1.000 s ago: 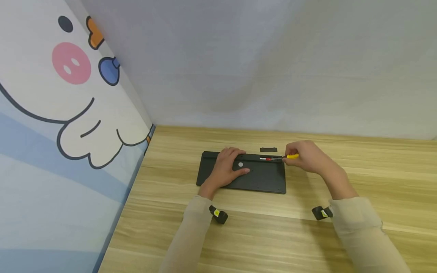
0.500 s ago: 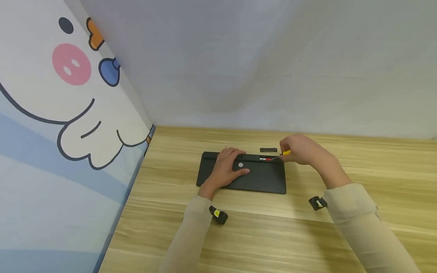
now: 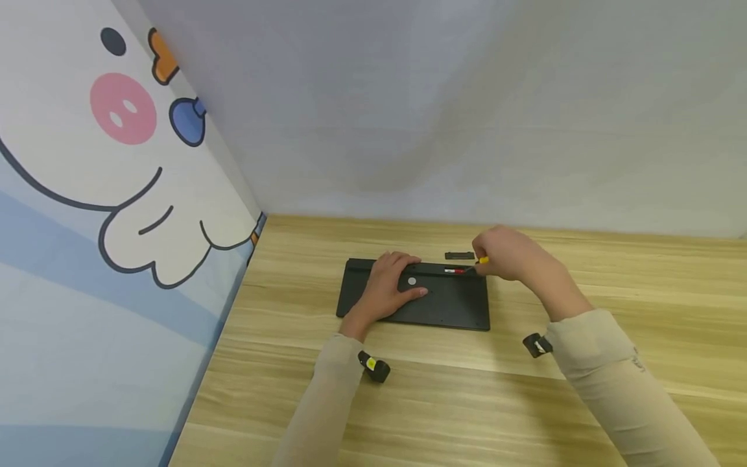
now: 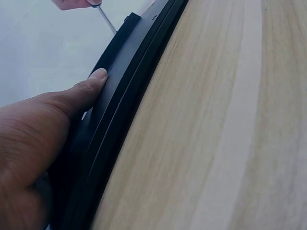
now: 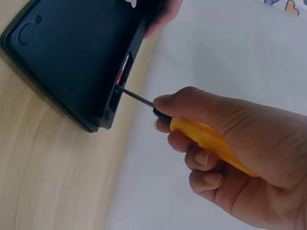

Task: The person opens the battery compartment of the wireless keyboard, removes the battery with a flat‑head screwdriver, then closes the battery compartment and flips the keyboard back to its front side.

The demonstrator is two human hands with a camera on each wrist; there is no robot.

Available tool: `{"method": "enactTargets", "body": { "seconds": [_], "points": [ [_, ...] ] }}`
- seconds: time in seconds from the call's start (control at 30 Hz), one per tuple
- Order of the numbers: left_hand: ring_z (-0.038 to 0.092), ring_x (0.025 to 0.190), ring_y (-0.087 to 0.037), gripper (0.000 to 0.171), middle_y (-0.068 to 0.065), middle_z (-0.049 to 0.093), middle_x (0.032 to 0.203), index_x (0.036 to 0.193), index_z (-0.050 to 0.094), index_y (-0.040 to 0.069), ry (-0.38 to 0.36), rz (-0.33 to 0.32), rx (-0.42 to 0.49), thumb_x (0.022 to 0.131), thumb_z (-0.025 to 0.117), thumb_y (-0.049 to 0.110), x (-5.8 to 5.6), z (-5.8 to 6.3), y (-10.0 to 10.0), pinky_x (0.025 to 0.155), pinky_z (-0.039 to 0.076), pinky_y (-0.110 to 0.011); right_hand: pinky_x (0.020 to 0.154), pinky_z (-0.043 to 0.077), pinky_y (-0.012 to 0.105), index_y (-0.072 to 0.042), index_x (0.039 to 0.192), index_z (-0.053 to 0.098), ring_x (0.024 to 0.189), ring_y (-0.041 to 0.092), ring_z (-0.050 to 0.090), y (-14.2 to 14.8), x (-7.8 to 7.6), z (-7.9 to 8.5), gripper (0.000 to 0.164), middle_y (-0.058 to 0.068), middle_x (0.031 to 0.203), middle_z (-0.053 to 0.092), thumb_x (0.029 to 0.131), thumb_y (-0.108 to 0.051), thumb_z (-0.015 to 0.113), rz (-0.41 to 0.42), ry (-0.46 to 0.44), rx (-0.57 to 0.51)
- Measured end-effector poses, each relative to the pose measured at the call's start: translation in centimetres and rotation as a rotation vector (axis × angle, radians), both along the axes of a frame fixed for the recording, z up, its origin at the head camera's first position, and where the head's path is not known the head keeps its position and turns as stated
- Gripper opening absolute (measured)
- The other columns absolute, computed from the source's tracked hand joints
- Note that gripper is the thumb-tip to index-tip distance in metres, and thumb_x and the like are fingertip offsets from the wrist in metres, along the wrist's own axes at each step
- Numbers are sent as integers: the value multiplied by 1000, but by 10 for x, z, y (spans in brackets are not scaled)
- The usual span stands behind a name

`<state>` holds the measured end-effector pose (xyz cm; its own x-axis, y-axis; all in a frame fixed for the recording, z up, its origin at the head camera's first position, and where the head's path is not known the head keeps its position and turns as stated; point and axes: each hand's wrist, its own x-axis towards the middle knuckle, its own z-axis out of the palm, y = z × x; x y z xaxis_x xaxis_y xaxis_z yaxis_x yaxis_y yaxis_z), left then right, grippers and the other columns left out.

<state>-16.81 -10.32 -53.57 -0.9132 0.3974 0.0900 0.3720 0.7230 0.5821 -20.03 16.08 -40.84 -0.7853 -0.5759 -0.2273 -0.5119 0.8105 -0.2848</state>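
On smooth wood (image 3: 525, 402) — flat black keyboard (image 3: 449, 308), yellow-handled screwdriver (image 5: 211, 141).

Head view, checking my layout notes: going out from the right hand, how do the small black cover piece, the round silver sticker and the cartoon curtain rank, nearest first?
Measured from the right hand:
1. Small black cover piece, on the wooden table just to that hand's left.
2. Round silver sticker, on the black keyboard's underside beside the left hand.
3. Cartoon curtain, at the far left edge.
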Motion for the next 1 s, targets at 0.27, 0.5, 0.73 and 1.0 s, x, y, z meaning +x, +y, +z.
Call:
{"method": "enactTargets", "body": {
  "seconds": [0.27,0.5,0.73,1.0],
  "points": [
    [46,143,-29,63,-9,55,146,145,53,16,-4,-7,20,92,76,40,0,2,1,132,18,-52,68,45,34,-12,75,60,70,16,49,17,0,-11,24,2,78,63,92,-19,75,-32,-32,-109],
    [45,144,-29,63,-8,55,147,146,53,17,-8,-2,19,92,75,41,1,1,1,132,20,-54,74,51,37,-16,77,64,77,15,60,38,-2,-35,21,-2,81,71,92,-23,77,-71,-51,-241],
    [46,144,-27,63,-7,54,147,146,53,18,-9,-1,9,92,75,43,1,0,0,133,18,-52,77,54,35,-22,85,71,84,17,63,57,-1,-64,12,-3,87,71,92,-30,78,-156,-82,-373],
    [46,144,-27,63,-6,54,147,146,52,18,-12,1,-1,93,74,44,0,0,0,133,19,-51,68,47,25,-21,89,72,75,13,57,65,2,-81,14,1,87,70,92,-34,77,-237,-131,-447]
  ]
}}
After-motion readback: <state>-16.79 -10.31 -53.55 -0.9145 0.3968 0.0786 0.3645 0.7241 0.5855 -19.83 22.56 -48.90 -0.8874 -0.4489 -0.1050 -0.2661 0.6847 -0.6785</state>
